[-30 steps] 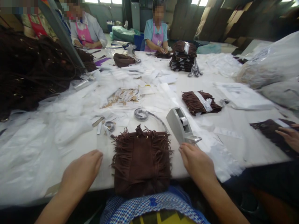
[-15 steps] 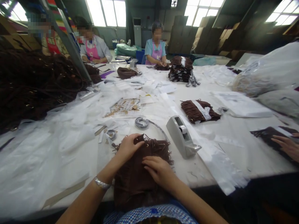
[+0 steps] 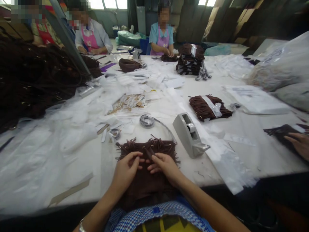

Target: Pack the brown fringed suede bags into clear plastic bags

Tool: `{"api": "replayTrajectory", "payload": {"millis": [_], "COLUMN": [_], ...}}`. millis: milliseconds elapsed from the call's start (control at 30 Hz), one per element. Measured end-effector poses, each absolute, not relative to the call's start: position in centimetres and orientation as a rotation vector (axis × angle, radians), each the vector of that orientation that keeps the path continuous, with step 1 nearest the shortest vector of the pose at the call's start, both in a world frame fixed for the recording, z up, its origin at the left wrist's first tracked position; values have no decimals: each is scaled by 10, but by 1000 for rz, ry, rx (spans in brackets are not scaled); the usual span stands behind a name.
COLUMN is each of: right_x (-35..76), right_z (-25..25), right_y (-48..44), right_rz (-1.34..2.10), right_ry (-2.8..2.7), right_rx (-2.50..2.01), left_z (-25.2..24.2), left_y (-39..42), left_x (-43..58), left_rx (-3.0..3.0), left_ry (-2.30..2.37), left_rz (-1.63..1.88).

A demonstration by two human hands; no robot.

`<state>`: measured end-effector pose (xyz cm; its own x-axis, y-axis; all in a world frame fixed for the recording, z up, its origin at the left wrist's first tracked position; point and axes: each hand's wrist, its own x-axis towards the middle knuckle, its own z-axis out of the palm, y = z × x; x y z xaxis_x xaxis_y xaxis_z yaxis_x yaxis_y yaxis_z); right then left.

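Note:
A dark brown fringed bag lies flat before me at the table's front edge, with small metal eyelets and loose fringe along its far side. My right hand pinches a narrow pointed piece of the bag's brown material between thumb and fingers, near the eyelets. Just left of it, my left hand hovers over the bag with loosely curled fingers, and nothing shows in them. Right of the bag stands a grey tape dispenser. Beyond it lies a grey coiled strap.
A wrapped brown fringed bundle lies behind the dispenser, with a stack of bundles farther back. Plastic bags cover the left side. A dark heap rises beyond. Another person's hand works at right; several co-workers sit opposite.
My left hand has come down from the bag's far edge towards its middle. My right hand has moved up and now pinches the brown piece. The view has tilted downward.

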<state>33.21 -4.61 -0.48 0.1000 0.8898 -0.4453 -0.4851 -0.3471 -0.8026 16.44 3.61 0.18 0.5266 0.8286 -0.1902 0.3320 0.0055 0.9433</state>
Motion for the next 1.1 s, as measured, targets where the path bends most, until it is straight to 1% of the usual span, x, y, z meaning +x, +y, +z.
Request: {"api": "replayTrajectory", "payload": {"millis": [67,133,300,367,400,500,567,667,733,867,1000,1100], "right_x": [330,327,327,338,347,385,415,461,486,518,526,527], "right_z": [-5,-7,0,17,27,58,71,77,73,59,53,66], "right_y": [-45,-43,-38,-39,-39,-24,3,64,108,170,189,190], "right_rz": [1587,1669,1737,1609,1475,862,570,305,289,341,363,351], "right_ry": [-481,-558,-921,-1180,-1326,-1604,-1670,-1790,-1781,-1681,-1587,-1545], "right_rx": [-1182,-1169,-1306,-1440,-1523,-1799,-1928,-2169,-2408,-2640,-2765,-2750], "left_z": [5,7,5,2,-1,-9,-14,-21,-25,-30,-27,-23], "left_y": [42,47,47,46,45,44,45,45,45,42,39,39], "left_x": [171,180,195,195,194,191,191,193,193,191,187,186], "left_rx": [1408,1361,1186,1145,1145,1180,1192,1176,1147,1124,1125,1115], "left_ry": [1015,945,884,884,886,925,948,943,949,947,928,925], "left_rz": [386,302,310,357,385,436,453,464,478,498,495,504]}}
